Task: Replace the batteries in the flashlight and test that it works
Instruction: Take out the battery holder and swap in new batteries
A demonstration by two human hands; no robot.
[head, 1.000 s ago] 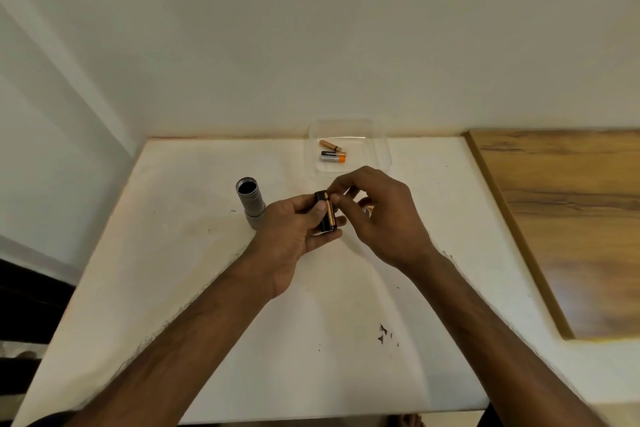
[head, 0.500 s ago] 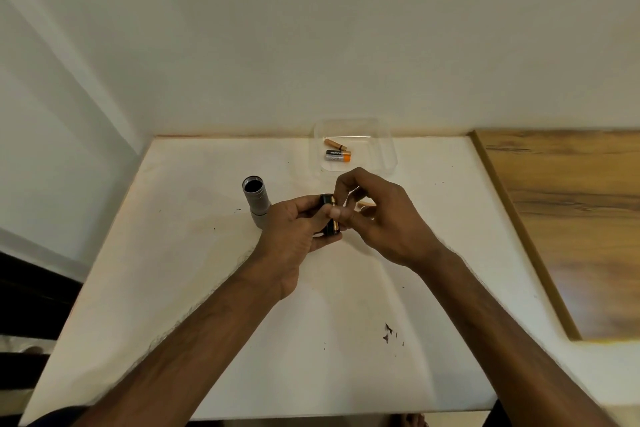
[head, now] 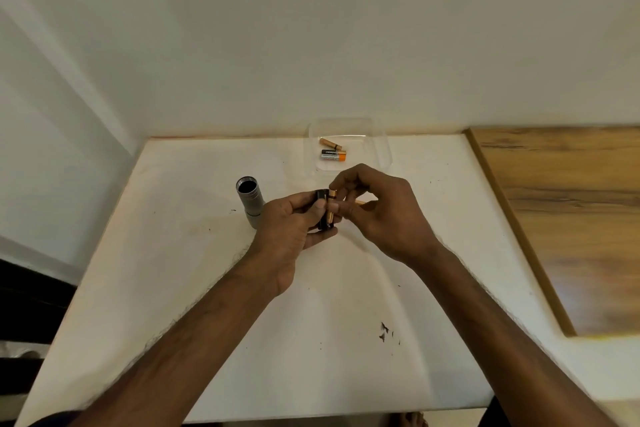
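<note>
Black battery holder (head: 322, 210), copper-gold battery (head: 331, 207) alongside

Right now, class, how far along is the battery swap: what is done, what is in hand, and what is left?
Done: the grey flashlight body stands open on the white table, holder out. In hand: the left hand holds the black battery holder while the right hand presses a battery into it. Left: reassembling and testing; batteries lie in the clear tray.

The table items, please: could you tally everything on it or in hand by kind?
Loose batteries in the clear plastic tray: 2, one copper, one black-and-orange
Copper batteries in hand: 2, one in the black holder, one in the right hand
Black battery holder: 1
Grey flashlight body: 1
Clear plastic tray: 1
Total: 7
</note>
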